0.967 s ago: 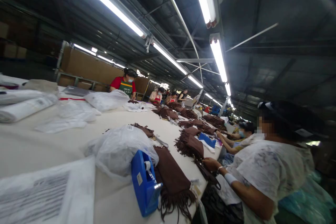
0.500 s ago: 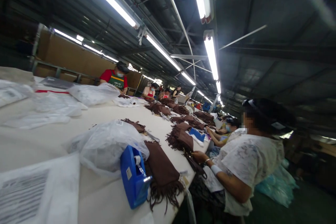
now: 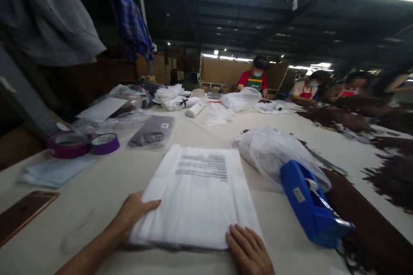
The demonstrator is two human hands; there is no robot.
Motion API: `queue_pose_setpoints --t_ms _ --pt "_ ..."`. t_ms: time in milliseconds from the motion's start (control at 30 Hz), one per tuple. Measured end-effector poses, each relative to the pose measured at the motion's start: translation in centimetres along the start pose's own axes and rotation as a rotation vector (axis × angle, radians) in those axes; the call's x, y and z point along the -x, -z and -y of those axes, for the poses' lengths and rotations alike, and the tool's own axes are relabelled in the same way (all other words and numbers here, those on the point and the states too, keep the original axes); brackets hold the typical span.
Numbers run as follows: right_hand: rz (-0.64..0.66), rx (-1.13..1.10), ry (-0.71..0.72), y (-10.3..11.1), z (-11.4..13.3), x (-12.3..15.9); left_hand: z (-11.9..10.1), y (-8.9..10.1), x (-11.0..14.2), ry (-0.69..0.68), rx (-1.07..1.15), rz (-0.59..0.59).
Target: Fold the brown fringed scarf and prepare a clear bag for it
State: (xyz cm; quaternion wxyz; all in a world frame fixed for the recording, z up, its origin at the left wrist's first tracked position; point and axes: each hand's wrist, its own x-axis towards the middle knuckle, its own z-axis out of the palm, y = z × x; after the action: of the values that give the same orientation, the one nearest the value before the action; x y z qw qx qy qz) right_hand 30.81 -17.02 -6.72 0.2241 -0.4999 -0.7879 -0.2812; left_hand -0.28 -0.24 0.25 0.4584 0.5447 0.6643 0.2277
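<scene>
In the head view, our left hand (image 3: 132, 211) rests at the near left edge of a smooth white rectangular plastic stack (image 3: 200, 206) lying flat before us, thumb spread from the fingers over its top. Our right hand (image 3: 248, 249) lies on its near right corner, fingers close together. Right of it we see one crinkled translucent bag (image 3: 271, 154) and one hard blue tape dispenser (image 3: 309, 206); to the left, two round tape rolls (image 3: 105, 143) and one glossy phone (image 3: 26, 212).

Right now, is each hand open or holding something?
Left hand: thumb on left side of the white bundle; can't tell if gripping.
Right hand: open, fingers on its near right corner.
</scene>
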Motion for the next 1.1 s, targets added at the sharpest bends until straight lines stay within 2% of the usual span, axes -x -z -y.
queue_pose_setpoints --t_ms 167,300,367,467,533,667,767,833,933,1000,1100 --pt "-0.056 -0.217 -0.101 0.6 0.8 -0.2 -1.1 -0.8 0.3 -0.016 0.091 0.029" --pt "-0.011 -0.428 -0.317 1.2 1.3 -1.3 -1.2 -0.6 0.3 -0.023 0.029 0.036" --pt "0.123 -0.578 -0.527 1.7 1.0 -2.3 -1.1 -0.5 0.3 -0.033 -0.035 0.027" --pt "0.404 -0.814 -0.904 2.2 -0.1 -4.4 -1.0 -0.4 0.2 -0.055 -0.154 -0.011" --pt "0.505 -0.912 -1.013 2.2 -1.1 -5.7 -1.0 -0.4 0.1 -0.067 -0.242 -0.055" --pt "0.514 -0.952 -0.992 2.0 -2.3 -7.0 -1.1 -0.5 0.5 -0.093 -0.381 -0.102" --pt "0.472 -0.885 -0.964 1.9 -2.0 -6.3 -1.0 -0.6 1.3 -0.166 -0.463 -0.13" --pt "0.342 -0.725 -0.849 1.6 -1.1 -4.8 -0.8 -0.6 1.7 -0.231 -0.507 -0.133" --pt "0.091 -0.271 -0.614 0.2 0.4 -1.9 -0.6 -0.4 1.9 -0.155 -0.509 -0.114" --pt "0.036 -0.026 -0.532 -1.1 1.1 -0.1 -0.3 -0.5 2.0 -0.087 -0.485 -0.087" --pt "0.041 0.114 -0.415 -2.7 1.5 1.5 0.3 -0.9 2.2 -0.113 -0.445 -0.031"
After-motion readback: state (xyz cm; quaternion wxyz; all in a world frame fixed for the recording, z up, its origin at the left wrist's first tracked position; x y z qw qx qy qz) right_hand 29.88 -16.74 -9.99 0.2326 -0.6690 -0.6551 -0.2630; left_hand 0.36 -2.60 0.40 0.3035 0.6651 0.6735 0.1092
